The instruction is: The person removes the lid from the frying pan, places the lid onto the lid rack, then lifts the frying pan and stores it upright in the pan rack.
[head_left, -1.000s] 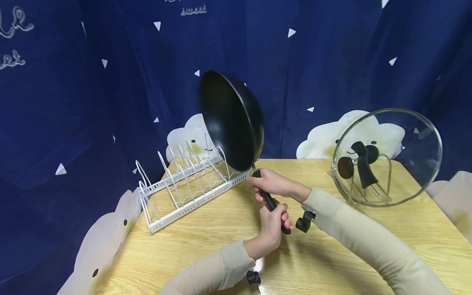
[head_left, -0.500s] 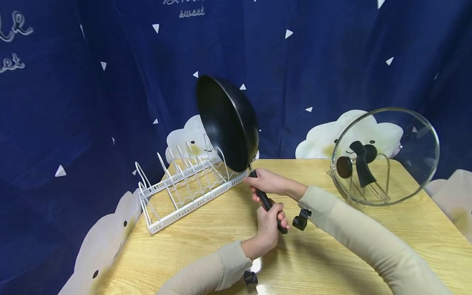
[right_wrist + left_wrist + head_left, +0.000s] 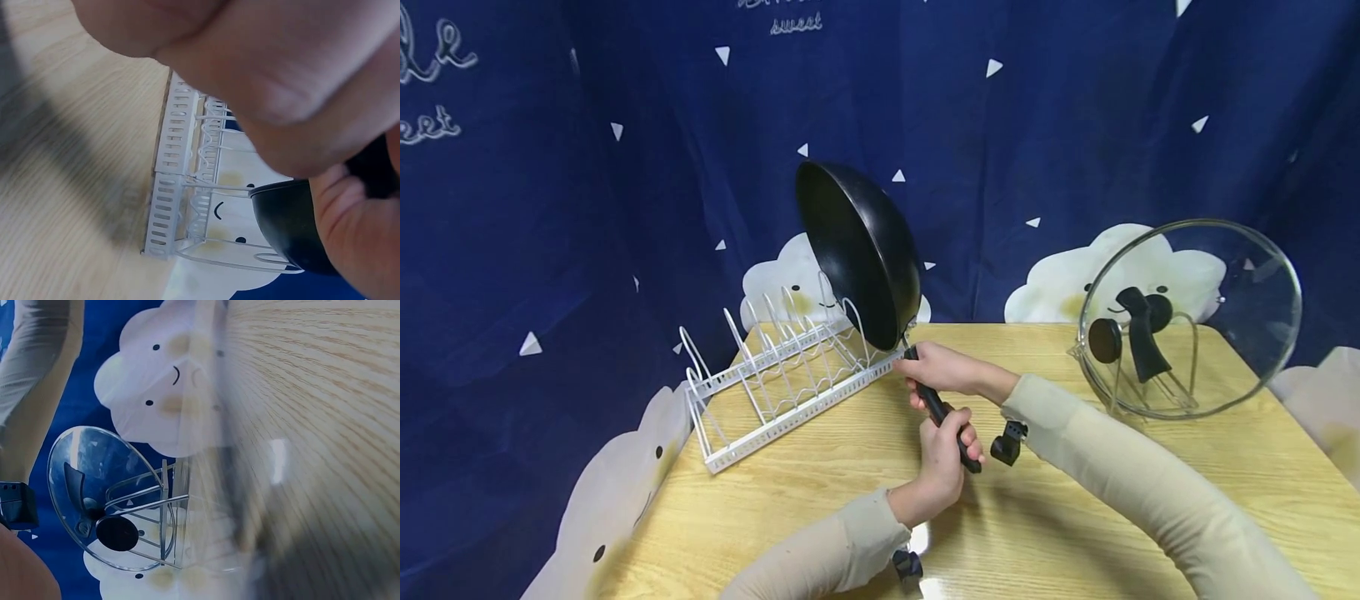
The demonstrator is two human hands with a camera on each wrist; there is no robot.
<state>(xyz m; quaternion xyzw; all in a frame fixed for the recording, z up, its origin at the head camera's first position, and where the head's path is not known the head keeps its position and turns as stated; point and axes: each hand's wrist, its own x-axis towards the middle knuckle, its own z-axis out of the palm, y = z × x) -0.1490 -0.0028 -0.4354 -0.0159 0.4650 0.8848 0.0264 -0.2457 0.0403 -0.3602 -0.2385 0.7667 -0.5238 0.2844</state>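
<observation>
A black wok is tilted up on its side, its hollow facing left, at the far right end of the white wire rack. My right hand grips the black handle close to the pan. Lower down, near the handle's tip, my left hand holds it too. The right wrist view shows the curled fingers large, with the wok beside the rack's wire loops. Whether the wok's underside touches the wires is hard to tell.
A glass lid with a black handle leans upright in a wire stand at the table's right. Behind the wooden table hangs a dark blue curtain with cloud prints. A small black camera sits at the right wrist.
The wok has come down slightly and to the left, tilting further over the rack's right end. Both hands have shifted a little left with the handle and keep their grip.
</observation>
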